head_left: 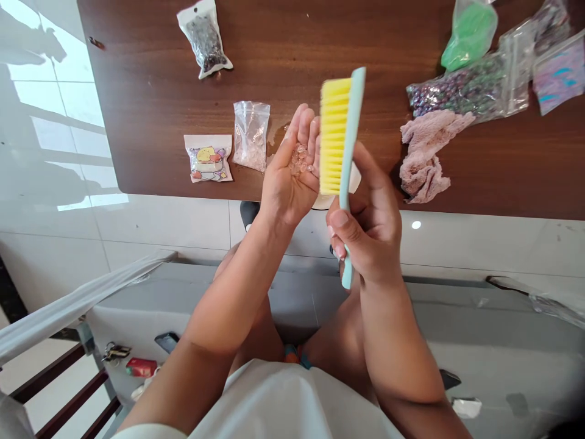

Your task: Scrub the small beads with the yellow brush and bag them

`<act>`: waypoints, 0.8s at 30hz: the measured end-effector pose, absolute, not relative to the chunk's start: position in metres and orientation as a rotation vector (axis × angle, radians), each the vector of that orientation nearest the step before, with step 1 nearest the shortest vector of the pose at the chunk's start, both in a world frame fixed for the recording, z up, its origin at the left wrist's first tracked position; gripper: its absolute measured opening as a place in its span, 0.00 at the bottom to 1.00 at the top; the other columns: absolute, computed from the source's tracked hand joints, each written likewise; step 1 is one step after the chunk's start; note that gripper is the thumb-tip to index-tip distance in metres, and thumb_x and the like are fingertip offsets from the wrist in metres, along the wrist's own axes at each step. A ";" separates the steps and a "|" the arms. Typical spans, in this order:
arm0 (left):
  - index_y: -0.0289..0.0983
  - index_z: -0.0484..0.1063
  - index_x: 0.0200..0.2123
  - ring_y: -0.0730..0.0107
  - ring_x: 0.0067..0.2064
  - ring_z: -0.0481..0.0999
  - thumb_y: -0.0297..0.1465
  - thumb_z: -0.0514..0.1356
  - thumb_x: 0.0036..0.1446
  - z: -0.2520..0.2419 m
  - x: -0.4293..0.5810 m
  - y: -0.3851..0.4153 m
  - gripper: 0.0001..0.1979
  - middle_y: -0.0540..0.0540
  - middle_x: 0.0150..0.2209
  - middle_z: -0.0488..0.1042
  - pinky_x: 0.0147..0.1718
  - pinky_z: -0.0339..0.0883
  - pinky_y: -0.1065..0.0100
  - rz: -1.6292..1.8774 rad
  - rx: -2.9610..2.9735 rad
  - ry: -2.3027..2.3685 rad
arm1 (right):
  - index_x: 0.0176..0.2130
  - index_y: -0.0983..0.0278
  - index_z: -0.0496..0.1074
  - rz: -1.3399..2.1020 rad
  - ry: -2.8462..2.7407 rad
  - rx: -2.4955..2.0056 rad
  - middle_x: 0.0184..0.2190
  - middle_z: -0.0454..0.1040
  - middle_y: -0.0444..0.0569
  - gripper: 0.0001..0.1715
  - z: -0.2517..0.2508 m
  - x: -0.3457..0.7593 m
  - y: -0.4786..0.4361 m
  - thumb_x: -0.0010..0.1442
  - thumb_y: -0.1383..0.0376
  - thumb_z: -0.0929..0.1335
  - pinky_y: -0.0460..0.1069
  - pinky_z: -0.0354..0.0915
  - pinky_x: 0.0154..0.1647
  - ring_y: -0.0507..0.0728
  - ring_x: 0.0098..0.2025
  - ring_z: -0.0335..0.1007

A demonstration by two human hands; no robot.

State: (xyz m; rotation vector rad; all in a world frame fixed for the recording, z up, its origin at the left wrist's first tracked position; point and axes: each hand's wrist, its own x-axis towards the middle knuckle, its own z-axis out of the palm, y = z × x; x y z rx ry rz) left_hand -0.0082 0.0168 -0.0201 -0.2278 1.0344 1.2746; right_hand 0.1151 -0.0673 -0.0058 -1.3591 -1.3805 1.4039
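Observation:
My left hand [292, 171] is raised palm up over the near edge of the brown table [150, 91], its fingers cupped around a small heap of clear beads [301, 158]. My right hand [370, 225] grips the pale teal handle of a brush with yellow bristles [336, 137]. The brush stands upright, and its bristles face the beads and touch my left fingers. Something white is partly hidden behind the brush and my hands.
A small clear bag of pale beads [250, 135], a cartoon-printed packet [208, 158] and a dark bead bag [205, 38] lie left. A pink cloth [425, 155], purple bead bags [470, 91] and a green bag [468, 33] lie right. Keys [115, 352] rest on the grey seat below.

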 end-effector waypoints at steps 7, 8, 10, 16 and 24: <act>0.40 0.64 0.67 0.55 0.73 0.61 0.26 0.37 0.71 -0.011 -0.009 0.011 0.28 0.50 0.64 0.73 0.67 0.66 0.53 1.263 -0.052 0.864 | 0.75 0.46 0.49 1.183 -1.505 -1.461 0.59 0.76 0.50 0.38 -0.008 0.115 -0.066 0.72 0.53 0.64 0.50 0.78 0.31 0.59 0.42 0.83; 0.41 0.64 0.67 0.55 0.73 0.60 0.27 0.37 0.71 -0.009 -0.007 0.011 0.28 0.50 0.64 0.73 0.68 0.65 0.53 1.256 -0.042 0.873 | 0.75 0.46 0.51 1.139 -1.560 -1.481 0.65 0.72 0.49 0.37 -0.009 0.114 -0.066 0.73 0.54 0.64 0.52 0.80 0.38 0.61 0.48 0.82; 0.42 0.65 0.66 0.57 0.74 0.59 0.29 0.38 0.72 -0.004 -0.005 0.010 0.27 0.51 0.64 0.74 0.69 0.62 0.55 1.233 0.002 0.877 | 0.74 0.47 0.54 1.080 -1.669 -1.513 0.70 0.66 0.45 0.35 -0.010 0.113 -0.066 0.73 0.57 0.63 0.55 0.80 0.45 0.62 0.53 0.80; 0.43 0.68 0.64 0.62 0.70 0.67 0.35 0.35 0.74 0.004 -0.007 0.009 0.28 0.49 0.57 0.79 0.64 0.68 0.61 1.276 -0.005 0.927 | 0.73 0.49 0.56 1.230 -1.837 -1.527 0.64 0.74 0.44 0.33 -0.001 0.114 -0.067 0.73 0.59 0.64 0.50 0.79 0.41 0.52 0.33 0.79; 0.45 0.72 0.59 0.60 0.67 0.72 0.36 0.43 0.74 0.005 0.008 0.007 0.22 0.48 0.54 0.81 0.60 0.72 0.61 1.282 -0.124 0.961 | 0.72 0.52 0.61 0.992 -1.852 -1.643 0.66 0.71 0.48 0.31 -0.003 0.114 -0.066 0.73 0.62 0.64 0.48 0.76 0.38 0.53 0.33 0.78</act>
